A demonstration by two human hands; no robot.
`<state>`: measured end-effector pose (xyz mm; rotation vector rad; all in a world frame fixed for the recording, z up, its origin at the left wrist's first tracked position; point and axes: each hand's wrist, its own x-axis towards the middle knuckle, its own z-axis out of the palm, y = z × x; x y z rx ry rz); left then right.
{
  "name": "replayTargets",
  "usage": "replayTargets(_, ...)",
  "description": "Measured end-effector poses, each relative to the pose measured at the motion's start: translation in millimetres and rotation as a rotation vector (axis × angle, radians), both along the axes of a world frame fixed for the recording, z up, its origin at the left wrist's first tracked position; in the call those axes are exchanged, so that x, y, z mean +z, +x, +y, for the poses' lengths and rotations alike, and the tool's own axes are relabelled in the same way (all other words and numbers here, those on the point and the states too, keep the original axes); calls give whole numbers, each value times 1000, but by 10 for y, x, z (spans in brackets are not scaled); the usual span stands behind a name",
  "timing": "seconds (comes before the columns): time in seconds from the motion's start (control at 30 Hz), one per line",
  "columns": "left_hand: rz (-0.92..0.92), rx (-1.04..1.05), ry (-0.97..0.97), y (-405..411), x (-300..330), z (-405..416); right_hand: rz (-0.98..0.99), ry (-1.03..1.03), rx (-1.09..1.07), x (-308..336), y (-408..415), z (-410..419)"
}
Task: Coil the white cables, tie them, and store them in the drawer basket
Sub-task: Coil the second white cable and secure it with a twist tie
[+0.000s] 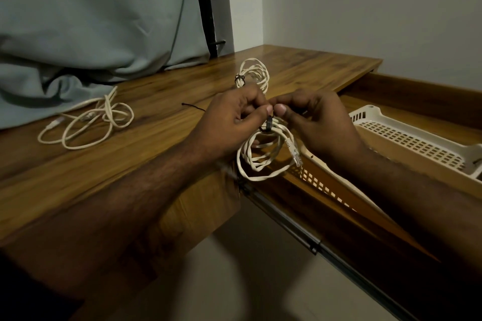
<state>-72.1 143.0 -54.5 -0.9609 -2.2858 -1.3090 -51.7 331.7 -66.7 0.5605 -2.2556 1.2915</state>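
A coiled white cable (263, 156) hangs over the desk's front corner, held up by both hands. My left hand (232, 122) and my right hand (318, 120) pinch a black tie (269, 122) wrapped around the top of that coil; a clear plug (296, 155) dangles from it. Behind my hands lies a second white coil (257, 71), bound with a black tie (240, 79). At the left a third white cable (91, 122) lies loose and untied on the desk. The white perforated basket (407, 135) sits in the open drawer on the right.
A spare black tie (193, 107) lies on the wooden desk (146, 143) just left of my left hand. A grey curtain (91, 21) bunches onto the desk at the back left. The drawer's metal rail (294, 224) juts out below the desk edge.
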Motion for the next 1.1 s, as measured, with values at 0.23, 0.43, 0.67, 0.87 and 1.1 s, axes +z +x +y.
replayTargets(0.23,-16,6,33,-64,-17,-10,-78,-196,-43,-65,7,-63)
replayTargets(0.43,-64,-46,36,-51,-14,-8,-140,-260,-18,-54,49,-60)
replayTargets(0.67,-81,-93,0,-12,-6,17,-392,-407,-1,-73,0,-25)
replayTargets(0.87,-140,-114,63,40,1,25,-130,-61,-137,-4,24,-29)
replayTargets(1.1,-197,-154,27,23,11,-1,174,266,-294,-27,28,-38)
